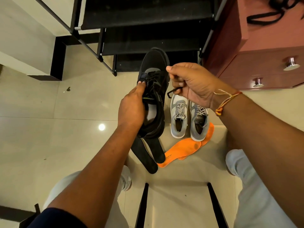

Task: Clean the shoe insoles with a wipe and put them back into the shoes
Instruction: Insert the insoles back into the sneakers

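Observation:
My left hand (132,106) grips a black shoe (154,89) by its tongue and collar, holding it above the floor with the toe pointing away. My right hand (190,83) pinches the shoe's black lace (172,92), pulled out to the right. Two black insoles (152,153) lie on the floor under the shoe's heel. Two orange insoles (184,149) lie beside them, partly under a pair of grey shoes (189,117) standing on the floor. No wipe is in view.
A black shoe rack (148,30) stands ahead. A reddish-brown drawer cabinet (263,55) with metal knobs is at the right. My knees in light trousers (246,186) flank a stool with black legs (143,203). Pale floor tiles (49,129) stretch to the left.

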